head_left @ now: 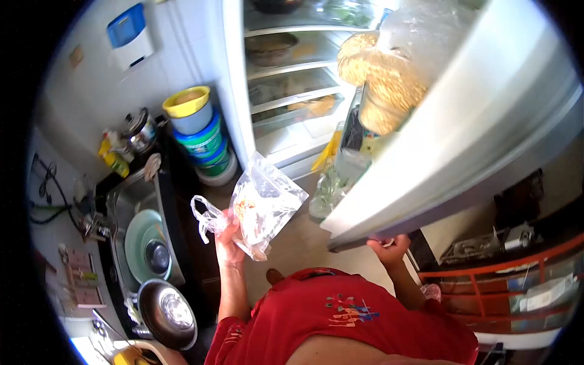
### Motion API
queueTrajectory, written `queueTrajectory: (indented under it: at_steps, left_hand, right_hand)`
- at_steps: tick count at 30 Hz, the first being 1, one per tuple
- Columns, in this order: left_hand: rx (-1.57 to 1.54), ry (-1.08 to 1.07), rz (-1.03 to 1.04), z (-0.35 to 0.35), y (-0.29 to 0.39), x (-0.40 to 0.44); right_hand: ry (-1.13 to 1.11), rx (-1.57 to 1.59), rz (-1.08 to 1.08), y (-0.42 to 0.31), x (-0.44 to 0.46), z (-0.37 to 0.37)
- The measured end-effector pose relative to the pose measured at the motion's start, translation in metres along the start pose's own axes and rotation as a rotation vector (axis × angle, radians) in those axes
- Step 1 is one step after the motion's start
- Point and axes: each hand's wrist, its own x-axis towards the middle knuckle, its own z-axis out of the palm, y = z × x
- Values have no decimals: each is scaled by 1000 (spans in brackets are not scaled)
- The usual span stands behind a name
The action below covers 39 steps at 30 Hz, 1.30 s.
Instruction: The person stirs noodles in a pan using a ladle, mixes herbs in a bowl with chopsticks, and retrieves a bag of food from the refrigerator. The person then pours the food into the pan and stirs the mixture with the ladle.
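Observation:
My left hand is closed around a clear plastic bag with a little reddish-brown food at its bottom. A crumpled, knotted plastic bag handle sticks out on the left of the same hand. On the right, my right hand has its fingers curled at the lower edge of the refrigerator door, which stands open. Bags of yellowish, grain-like food fill the door's shelves. Behind the door, the refrigerator shelves hold a bowl and other items.
Left of me is a sink with a green basin, and a metal pan nearer. Stacked buckets stand beside the refrigerator. A kettle sits on the counter. An orange-red rack is at the right.

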Motion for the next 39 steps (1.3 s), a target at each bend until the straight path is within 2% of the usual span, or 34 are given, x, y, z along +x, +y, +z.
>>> queueTrajectory:
  at_steps: [1, 3, 7, 9, 11, 13, 15, 19, 20, 23, 24, 25, 26, 28, 29, 31, 34, 35, 36, 39]
  left_hand:
    - [-11, 3, 24, -9, 7, -5]
    - [-44, 22, 76, -31, 21, -15]
    - [-86, 124, 199, -81, 32, -52]
    - [-61, 159, 271, -97, 33, -68]
    - [2, 145, 345, -127, 27, -86]
    - [-52, 298, 409, -124, 26, -110]
    - [-46, 364, 480, -131, 15, -130]
    - [-53, 536, 656, -111, -18, -156]
    - [-27, 552, 687, -122, -34, -160]
    - [-108, 773, 790, -99, -71, -169]
    - [-126, 830, 818, -95, -88, -175]
    - [-148, 884, 838, -90, -105, -183]
    - [-169, 936, 845, -88, -123, -191]
    - [-151, 1052, 859, -74, -152, -214]
    - [-146, 1157, 870, -54, -121, -181]
    - [-109, 1237, 896, -48, -174, -237]
    - [-39, 1402, 896, -29, -211, -296]
    - [-18, 1427, 950, -24, -223, -318]
    - [16, 1472, 989, -24, -225, -307]
    - [103, 1595, 1096, -4, -277, -390]
  right_hand:
    - [10, -59, -169, -7, 3, 19]
    - [-32, -74, -323, -24, 17, 60]
    - [-102, 47, -337, -37, 25, 142]
    - [-163, 30, -423, -35, 39, 178]
    - [-255, 215, -383, -25, 50, 214]
    - [-212, 74, -563, -41, 63, 235]
    - [-381, 259, -196, -45, 63, 249]
    - [-377, 468, -266, -7, 81, 294]
    - [-393, 361, -373, -5, 77, 299]
    - [-846, 718, -193, -19, 43, 292]
    - [-1083, 790, -173, -18, 26, 283]
    - [-1307, 831, -162, -27, 6, 272]
    - [-1518, 818, -62, -29, -14, 266]
    - [-1831, 895, -37, -35, -52, 252]
    - [-1965, 984, 38, -68, -22, 285]
    - [-2012, 856, 52, -63, -79, 242]
    - [-2075, 844, -162, -84, -125, 210]
    - [-2116, 871, -191, -94, -143, 194]
    - [-2165, 908, -195, -95, -140, 206]
    - [-2351, 885, -255, -108, -205, 144]
